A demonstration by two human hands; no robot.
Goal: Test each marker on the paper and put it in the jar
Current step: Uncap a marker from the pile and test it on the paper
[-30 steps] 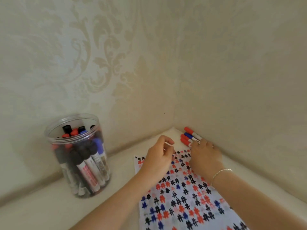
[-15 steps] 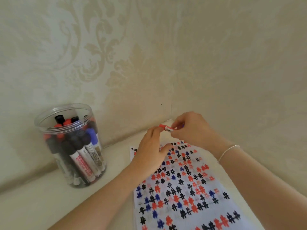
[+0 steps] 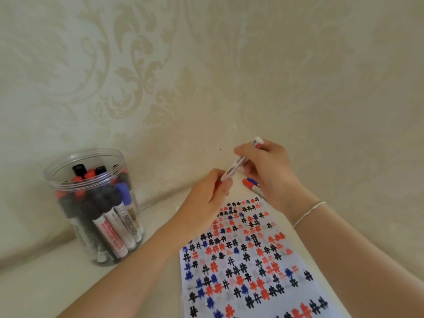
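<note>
A pale cream desk point(image 3: 57, 290) was seen tucked into a corner, and both walls point(image 3: 160, 65) were covered in cream damask wallpaper. The seam of the corner was found at about twelve o'clock from the hands. At nine o'clock from the hands, a clear plastic jar point(image 3: 91, 203) was stood upright on the desk close against the left wall, open-topped and packed with black, red and blue markers. At six o'clock, a white paper point(image 3: 247, 271) was laid flat, and rows of black, red and blue hash marks were crowded across it.

Above the paper's far edge, a white-barrelled marker point(image 3: 238, 165) was held tilted in the air between both hands. Its lower, red end was gripped by the curled fingers of the left hand point(image 3: 206, 200); its upper barrel was pinched by the bent fingers of the right hand point(image 3: 266, 171), and the white tail end was left poking out past the knuckles. A thin bracelet point(image 3: 308, 213) was worn on the right wrist. Under the right hand, toward the corner, loose markers point(image 3: 251, 183) were lying on the desk, red and blue caps showing.
</note>
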